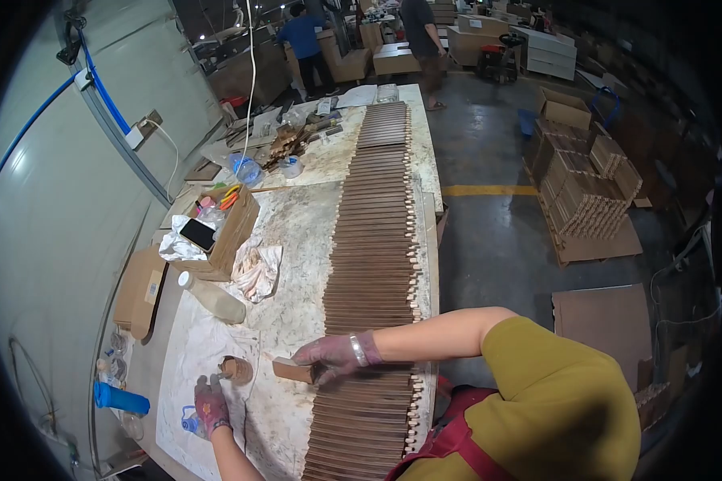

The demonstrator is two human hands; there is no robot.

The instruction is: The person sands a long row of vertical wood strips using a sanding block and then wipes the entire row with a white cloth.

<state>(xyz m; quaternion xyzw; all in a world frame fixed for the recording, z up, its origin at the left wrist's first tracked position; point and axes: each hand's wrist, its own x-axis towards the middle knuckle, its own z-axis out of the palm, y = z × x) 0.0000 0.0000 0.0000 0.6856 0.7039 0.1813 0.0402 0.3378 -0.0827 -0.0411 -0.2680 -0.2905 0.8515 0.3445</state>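
Observation:
My right hand (334, 357), in a stained purple glove, grips a flat brown block (294, 370) at the left edge of a long row of wooden slats (369, 260). These dark brown slats lie side by side, with pale round pegs along their right ends. My left hand (211, 405), gloved too, lies low over the white-covered table with its fingers stretched out, apparently holding nothing. Right beside it is a small clear plastic container with blue parts (190, 421); whether they touch is unclear. Just beyond the left fingertips stands a small brown cup-like pot (237, 369).
Further up the table are a whitish bottle (212, 297), a crumpled cloth (257, 270), and a cardboard box (231, 232) with a phone on it. A blue cylinder (122, 398) lies at the left edge. Stacked wooden parts (590, 188) stand on the floor right; two people are beyond.

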